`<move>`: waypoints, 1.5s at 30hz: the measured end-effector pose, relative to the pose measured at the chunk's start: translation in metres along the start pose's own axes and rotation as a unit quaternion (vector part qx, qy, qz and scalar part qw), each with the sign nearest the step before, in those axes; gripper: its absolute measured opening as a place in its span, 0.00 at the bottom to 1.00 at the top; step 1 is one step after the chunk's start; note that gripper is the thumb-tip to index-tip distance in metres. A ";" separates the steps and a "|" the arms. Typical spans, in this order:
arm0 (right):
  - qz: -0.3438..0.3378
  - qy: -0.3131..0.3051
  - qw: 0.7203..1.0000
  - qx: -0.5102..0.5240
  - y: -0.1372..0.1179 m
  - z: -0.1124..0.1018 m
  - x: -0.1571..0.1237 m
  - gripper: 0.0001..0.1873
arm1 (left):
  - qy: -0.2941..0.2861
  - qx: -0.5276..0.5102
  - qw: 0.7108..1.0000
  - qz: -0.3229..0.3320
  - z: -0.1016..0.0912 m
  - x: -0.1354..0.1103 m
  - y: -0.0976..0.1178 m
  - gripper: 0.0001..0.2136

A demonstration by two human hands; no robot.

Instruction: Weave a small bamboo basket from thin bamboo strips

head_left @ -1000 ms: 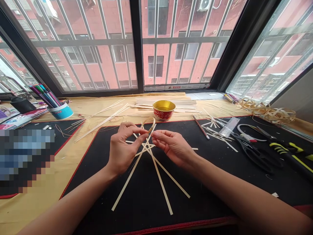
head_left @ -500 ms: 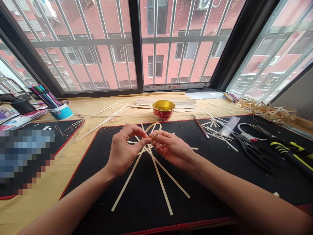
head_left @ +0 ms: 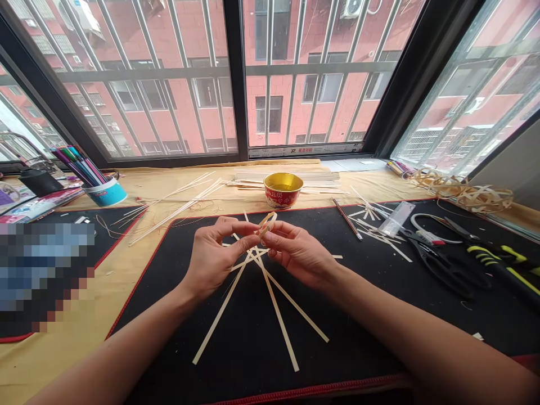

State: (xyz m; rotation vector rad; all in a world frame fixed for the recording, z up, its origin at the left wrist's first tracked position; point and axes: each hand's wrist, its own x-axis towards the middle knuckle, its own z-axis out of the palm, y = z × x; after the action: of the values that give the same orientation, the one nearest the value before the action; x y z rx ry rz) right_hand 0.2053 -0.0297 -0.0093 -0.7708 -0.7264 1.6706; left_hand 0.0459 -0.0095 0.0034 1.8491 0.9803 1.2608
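Note:
Between my fingertips a thin bamboo strip (head_left: 270, 218) is bent into a small loop. My left hand (head_left: 217, 253) pinches one side of it with thumb and forefinger. My right hand (head_left: 297, 250) is closed on the other side, its fingers curled beneath. Below both hands, several flat pale strips (head_left: 276, 315) cross one another in a star pattern on the black mat (head_left: 169, 343). My hands cover part of the crossing and the strips' far ends. The strip's own ends are hidden in my fingers.
A red bowl with a gold inside (head_left: 282, 194) stands behind my hands. At right lie a pencil (head_left: 346, 218), pliers (head_left: 439, 261), a clear plastic piece (head_left: 396, 218) and short strip offcuts. Long strips (head_left: 177, 211) and a blue cup of pens (head_left: 105, 192) are at left.
The loop between my fingers has become smaller and tighter. My left fingers have straightened a little and shifted towards the loop. The crossed strips below look the same.

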 end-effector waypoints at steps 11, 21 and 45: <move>0.000 0.008 1.000 0.000 0.001 0.000 -0.001 0.14 | 0.007 0.019 1.000 0.004 0.001 0.000 -0.001 0.07; -0.006 0.019 1.000 0.003 0.000 -0.003 0.002 0.17 | -0.026 -0.028 0.999 -0.006 0.001 -0.002 -0.001 0.06; -0.040 -0.025 0.997 -0.065 -0.001 0.002 -0.001 0.12 | 0.002 0.047 0.999 0.000 0.000 0.000 0.002 0.05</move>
State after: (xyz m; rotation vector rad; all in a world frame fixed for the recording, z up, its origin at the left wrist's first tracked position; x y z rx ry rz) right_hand 0.2047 -0.0301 -0.0072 -0.7818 -0.8971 1.5863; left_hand 0.0463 -0.0109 0.0050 1.9182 1.0598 1.2379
